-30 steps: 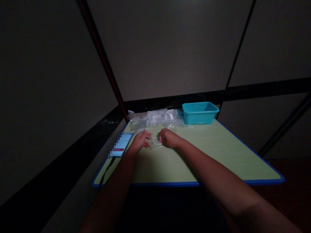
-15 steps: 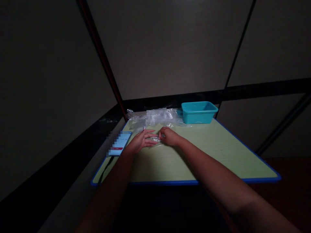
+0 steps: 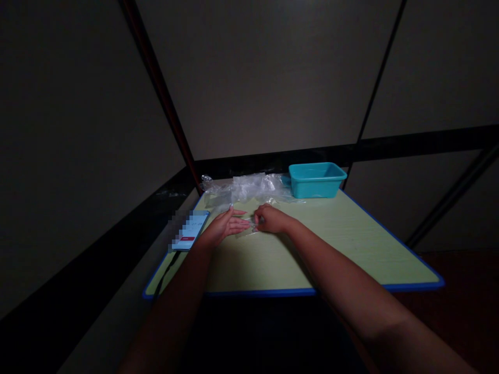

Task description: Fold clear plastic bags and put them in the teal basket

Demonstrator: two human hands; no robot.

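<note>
A small clear plastic bag (image 3: 245,233) lies on the table between my two hands, with shiny glints near its middle; what is in it, if anything, is too small to tell. My left hand (image 3: 223,227) rests at the bag's left side, its fingers stretched out and pointing right. At the right end, my right hand (image 3: 270,218) is closed, thumb and fingertips pinching the plastic. Just behind the hands, larger crumpled clear plastic bags (image 3: 249,188) are spread along the back of the table.
A turquoise plastic basin (image 3: 315,187) stands at the table's back right. At the left edge lies a phone (image 3: 191,228) with a lit screen and a dark strap (image 3: 167,270). The pale table (image 3: 351,244) has a blue rim, and walls rise behind and to the left.
My left fingers have drawn closer together and lie flatter over the bag. My right hand stays pinched at its right end. The whole view has shifted slightly.
</note>
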